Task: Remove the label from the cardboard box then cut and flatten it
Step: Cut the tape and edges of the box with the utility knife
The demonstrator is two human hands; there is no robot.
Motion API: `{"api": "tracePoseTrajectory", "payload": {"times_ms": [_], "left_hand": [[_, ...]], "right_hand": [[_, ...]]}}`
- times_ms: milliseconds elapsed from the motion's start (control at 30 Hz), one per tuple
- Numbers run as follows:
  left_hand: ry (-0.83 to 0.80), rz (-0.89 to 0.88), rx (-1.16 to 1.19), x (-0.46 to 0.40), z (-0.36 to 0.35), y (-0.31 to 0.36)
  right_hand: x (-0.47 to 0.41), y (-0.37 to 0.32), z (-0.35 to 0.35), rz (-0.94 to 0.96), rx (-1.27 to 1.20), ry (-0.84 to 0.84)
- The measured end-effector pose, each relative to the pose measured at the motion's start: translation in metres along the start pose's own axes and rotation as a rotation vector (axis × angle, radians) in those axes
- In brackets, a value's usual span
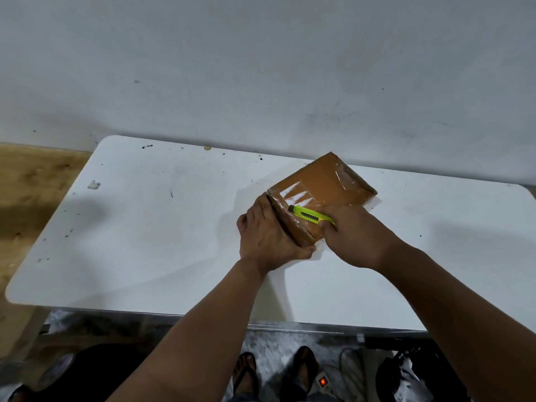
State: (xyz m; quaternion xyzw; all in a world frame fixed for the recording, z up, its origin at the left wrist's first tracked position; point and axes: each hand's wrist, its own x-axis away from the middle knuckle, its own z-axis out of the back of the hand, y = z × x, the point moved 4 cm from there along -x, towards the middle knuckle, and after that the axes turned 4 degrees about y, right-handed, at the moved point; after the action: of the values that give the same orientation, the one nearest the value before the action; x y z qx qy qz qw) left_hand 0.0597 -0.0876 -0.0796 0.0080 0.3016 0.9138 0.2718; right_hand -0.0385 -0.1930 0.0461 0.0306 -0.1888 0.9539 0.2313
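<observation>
The person's right hand (355, 236) is clenched around the rear end of a yellow-green box cutter (311, 217), the knuckles facing the camera and the fingers wrapped over the handle. The cutter lies low across the top of the cardboard box (322, 192), its front end pointing to the left, toward the box's near-left edge. The tip sits at that edge, just beside a glossy patch of clear tape; the blade itself is too small to make out.

The left hand (268, 239) grasps the near-left side of the box. Its palm presses flat against that side wall, the fingers run along the edge toward the far corner, and the thumb hooks under the near corner against the table. Both forearms reach in from the bottom of the view, bare to the elbow.

The box is flat and brown, wrapped in shiny clear film or tape that wrinkles at the far-right corner and catches the light on top. It lies on the white table (145, 242), right of centre and turned at an angle so that one corner points toward the wall (261, 68). Whether a label is on it cannot be told.

The table top carries scattered dark specks and a small pale scrap (94, 184) near its left end. Beneath the near edge, the person's feet in sandals (245, 372) stand on the floor, with a power strip (323, 382) showing a lit red switch beside them.
</observation>
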Motion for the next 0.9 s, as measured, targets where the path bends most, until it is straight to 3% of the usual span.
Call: {"api": "tracePoseTrajectory", "payload": {"times_ms": [300, 900], "left_hand": [[0.044, -0.023, -0.023, 0.001, 0.004, 0.003], [0.033, -0.044, -0.034, 0.001, 0.003, 0.001]], "right_hand": [[-0.008, -0.011, 0.005, 0.001, 0.033, 0.057], [-0.007, -0.016, -0.002, -0.043, 0.041, -0.060]]}}
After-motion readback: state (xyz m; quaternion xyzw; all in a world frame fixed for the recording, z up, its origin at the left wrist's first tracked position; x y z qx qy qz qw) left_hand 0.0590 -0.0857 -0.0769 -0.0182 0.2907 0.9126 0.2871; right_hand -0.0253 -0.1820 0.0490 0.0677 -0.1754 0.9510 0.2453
